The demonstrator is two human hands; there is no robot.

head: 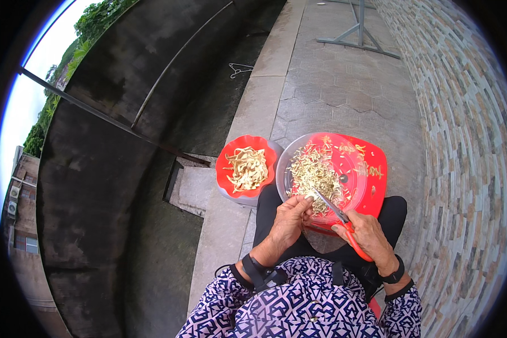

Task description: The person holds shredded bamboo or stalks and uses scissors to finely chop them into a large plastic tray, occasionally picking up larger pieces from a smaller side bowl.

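Note:
Between the thumb and fingers of my left hand is a small pale strip, mostly hidden by the fingers. My right hand grips scissors with red-orange handles, their blades pointing at the strip. Both hands are over the near side of a round clear plastic basin. Many short cut pale pieces lie inside it. The basin rests on a red plastic stool bearing gold writing. Left of it, a red scalloped bowl holds longer pale dried strips.
A stone-clad wall rises on the right and a dark wall on the left. Paving runs ahead to a metal stand. Wire hangers lie beyond the concrete ledge. A metal pole crosses at left.

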